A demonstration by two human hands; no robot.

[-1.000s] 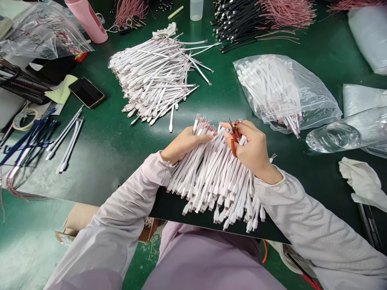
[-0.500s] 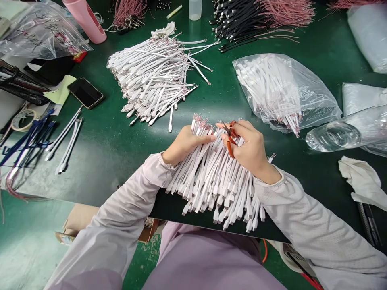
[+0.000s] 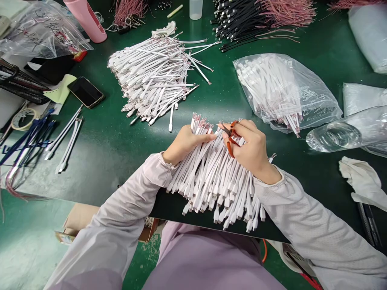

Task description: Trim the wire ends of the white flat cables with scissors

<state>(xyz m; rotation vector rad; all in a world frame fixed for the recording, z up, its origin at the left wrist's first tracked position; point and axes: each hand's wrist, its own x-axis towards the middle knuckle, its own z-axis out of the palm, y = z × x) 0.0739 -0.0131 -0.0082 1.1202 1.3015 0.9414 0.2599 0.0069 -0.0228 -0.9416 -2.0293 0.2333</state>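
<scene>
A large pile of white flat cables (image 3: 211,181) lies at the table's front edge, plugs toward me and stripped pinkish wire ends facing away. My left hand (image 3: 189,143) is closed around several of these cables near their wire ends, thumb stretched across toward the right. In my right hand (image 3: 249,145) is a small pair of scissors (image 3: 232,139) with orange handles, fingers wrapped round them. Their dark blades point left, over the wire ends and close to my left thumb. Part of the pile is hidden beneath both hands.
Behind my hands sits another heap of white cables (image 3: 154,76). A clear bag of cables (image 3: 272,84) and a plastic bottle (image 3: 341,135) lie to the right. To the left are a phone (image 3: 86,92), blue straps (image 3: 30,133) and a tape roll (image 3: 24,119). Black cables (image 3: 238,20) lie at the back.
The scissor blades look slightly more closed and have shifted a little beside my left thumb. My left hand and the cable pile stay nearly in place.
</scene>
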